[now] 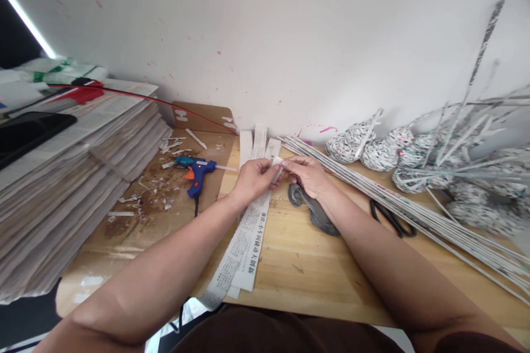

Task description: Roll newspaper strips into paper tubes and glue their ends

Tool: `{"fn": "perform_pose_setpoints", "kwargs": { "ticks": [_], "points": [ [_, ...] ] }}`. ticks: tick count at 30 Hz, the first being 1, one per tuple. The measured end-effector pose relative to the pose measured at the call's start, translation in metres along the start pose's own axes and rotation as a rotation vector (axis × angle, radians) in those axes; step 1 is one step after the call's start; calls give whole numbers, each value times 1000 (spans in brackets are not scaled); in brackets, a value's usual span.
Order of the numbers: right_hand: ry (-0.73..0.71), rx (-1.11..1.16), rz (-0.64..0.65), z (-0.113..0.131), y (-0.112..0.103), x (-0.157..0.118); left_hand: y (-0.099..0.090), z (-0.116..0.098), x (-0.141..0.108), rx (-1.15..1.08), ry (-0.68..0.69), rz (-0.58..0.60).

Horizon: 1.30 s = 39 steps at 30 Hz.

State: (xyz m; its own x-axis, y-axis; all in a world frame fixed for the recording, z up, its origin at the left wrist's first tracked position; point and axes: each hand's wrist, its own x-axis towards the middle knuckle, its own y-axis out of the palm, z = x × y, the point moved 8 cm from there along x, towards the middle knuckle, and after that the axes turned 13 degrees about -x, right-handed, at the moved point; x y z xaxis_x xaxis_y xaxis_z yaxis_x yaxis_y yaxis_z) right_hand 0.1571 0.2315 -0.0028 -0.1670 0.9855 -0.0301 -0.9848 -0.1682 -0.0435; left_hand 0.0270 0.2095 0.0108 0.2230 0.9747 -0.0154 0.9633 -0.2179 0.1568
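My left hand (257, 179) and my right hand (305, 175) meet over the wooden table, fingers pinched on the end of a newspaper strip (277, 162). Beneath them lie several long newspaper strips (252, 231), overlapping and reaching down to the table's front edge. A grey mesh piece (321, 219) rests curled under my right wrist. Left of my left hand, a blue glue gun (201, 174) lies on its side with a glue stick poking out of its back. Part of the held strip is hidden by my fingers.
A tall newspaper stack (103, 171) stands left, with a dark phone (35, 132) on top. Paper scraps litter the brown cardboard (157, 242). Rolled paper sticks (393, 201), black-handled scissors (391, 219) and woven paper shapes (379, 154) lie right. A white wall (265, 38) rises behind.
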Motion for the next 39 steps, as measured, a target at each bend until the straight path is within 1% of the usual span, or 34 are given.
{"fn": "perform_pose_setpoints", "kwargs": {
  "ticks": [7, 11, 13, 15, 19, 23, 29, 31, 35, 39],
  "points": [
    [-29, -38, -53, 3, -1, -2, 2, -1, -2, 41, 29, 24],
    [-21, -11, -72, 1, -3, -1, 2, 0, -1, 4, 16, 29],
    [-11, 39, -41, 0, -2, 0, 1, 1, 0, -42, -4, 25],
    [2, 75, 19, 0, 2, 0, -1, 2, 1, -91, -32, 10],
    [-1, 30, 95, 1, 7, -1, -2, 4, 2, -129, -66, 1],
    [-20, -12, 105, 3, 9, -3, -2, 3, 2, -80, -41, 12],
    [-17, 8, 114, 3, 9, -3, -2, 3, 3, -38, -12, 15],
    [-15, 14, 96, 3, 8, -3, -3, 3, 3, -15, -1, 13],
    [2, 15, 12, 3, 3, -2, -1, 2, 2, -14, -4, 12],
    [-7, 0, -28, 3, 2, -2, 1, 1, -1, -1, 0, 12]
  ]
}}
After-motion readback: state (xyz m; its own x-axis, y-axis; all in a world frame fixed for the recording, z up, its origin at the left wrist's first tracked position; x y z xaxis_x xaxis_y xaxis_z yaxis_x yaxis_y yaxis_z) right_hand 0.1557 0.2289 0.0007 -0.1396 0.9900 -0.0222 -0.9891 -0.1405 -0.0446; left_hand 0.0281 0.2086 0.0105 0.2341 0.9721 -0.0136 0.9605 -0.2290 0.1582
